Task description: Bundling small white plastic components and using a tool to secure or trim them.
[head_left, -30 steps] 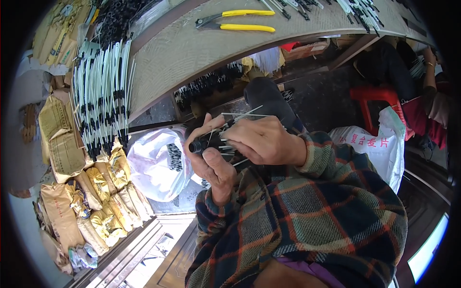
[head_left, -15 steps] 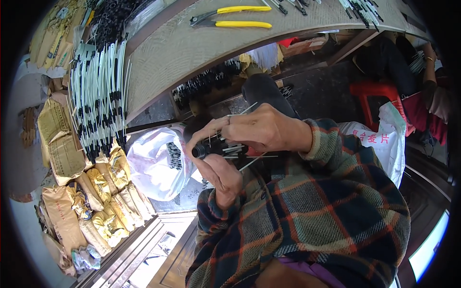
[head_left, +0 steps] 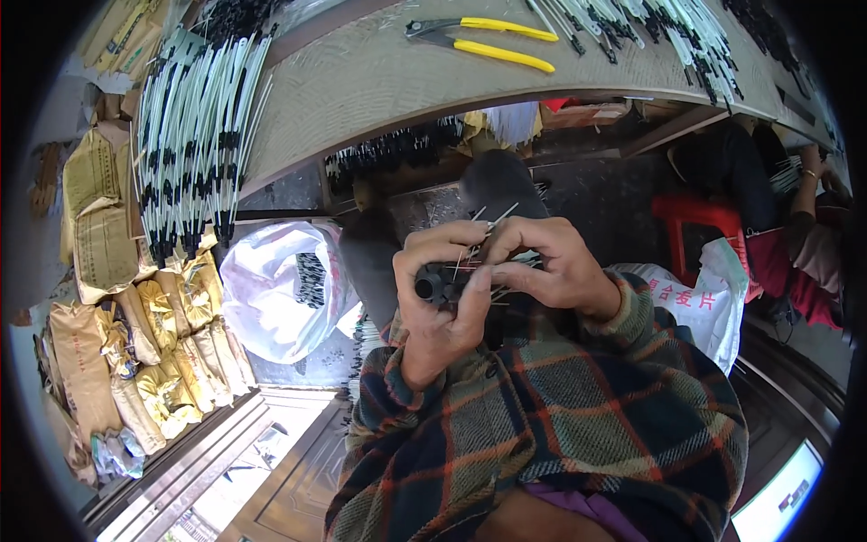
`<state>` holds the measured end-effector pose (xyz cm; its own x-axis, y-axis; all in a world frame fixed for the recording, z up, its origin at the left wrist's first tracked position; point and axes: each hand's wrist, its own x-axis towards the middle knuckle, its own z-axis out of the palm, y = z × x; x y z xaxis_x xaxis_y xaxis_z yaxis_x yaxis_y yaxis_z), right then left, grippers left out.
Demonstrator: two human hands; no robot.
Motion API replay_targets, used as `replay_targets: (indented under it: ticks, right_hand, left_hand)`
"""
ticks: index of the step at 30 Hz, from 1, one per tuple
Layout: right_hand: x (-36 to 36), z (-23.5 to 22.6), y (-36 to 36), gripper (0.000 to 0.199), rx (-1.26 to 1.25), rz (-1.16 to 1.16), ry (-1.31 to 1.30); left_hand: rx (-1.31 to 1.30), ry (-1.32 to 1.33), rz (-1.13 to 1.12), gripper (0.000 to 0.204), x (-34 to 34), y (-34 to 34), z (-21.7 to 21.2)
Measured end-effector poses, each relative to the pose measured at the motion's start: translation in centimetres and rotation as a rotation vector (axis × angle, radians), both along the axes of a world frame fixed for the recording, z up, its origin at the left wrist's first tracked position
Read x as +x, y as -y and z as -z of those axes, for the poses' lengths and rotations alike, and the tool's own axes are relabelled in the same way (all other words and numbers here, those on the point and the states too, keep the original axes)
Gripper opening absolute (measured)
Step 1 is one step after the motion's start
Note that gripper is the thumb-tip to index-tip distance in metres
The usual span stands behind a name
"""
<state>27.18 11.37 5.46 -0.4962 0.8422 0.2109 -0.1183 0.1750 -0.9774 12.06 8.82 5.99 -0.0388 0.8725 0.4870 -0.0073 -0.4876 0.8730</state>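
Note:
In front of my lap, my left hand (head_left: 444,312) wraps round a black piece with a round, hollow-looking end (head_left: 428,287). Several thin pale rods (head_left: 508,213) stick out of the bundle between my two hands. My right hand (head_left: 558,264) meets the left from the other side, its thumb and fingers pinched together at the rods. Exactly what lies between those fingertips is hidden. A bit of red shows among the rods. Both plaid sleeves reach up from below.
Yellow-handled pliers (head_left: 506,41) lie on the workbench (head_left: 361,81), with pale rods with black ends (head_left: 194,144) at its left. A white plastic bag (head_left: 262,298) stands left of my knees, a printed sack (head_left: 695,298) right. Paper-wrapped packs (head_left: 135,361) line the left. A person sits beyond the red stool (head_left: 700,230).
My right hand has turned from arching over the bundle to pinching at its right side. Both hands have shifted to the right in view, and the bench shows further down.

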Motion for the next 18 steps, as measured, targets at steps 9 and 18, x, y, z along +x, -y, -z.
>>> replay_targets:
  ticks: [9, 18]
  right_hand:
    - [2.5, -2.7, -1.3, 0.008, 0.021, 0.027, 0.163]
    - [4.2, 1.0, -11.6, 0.01, 0.747, 0.795, 0.405]
  left_hand:
    - [-0.009, -0.072, -0.033, 0.027, -0.1, 0.4, -0.6]
    - [0.03, -0.168, 0.026, 0.03, -0.1, 0.9, -1.0]
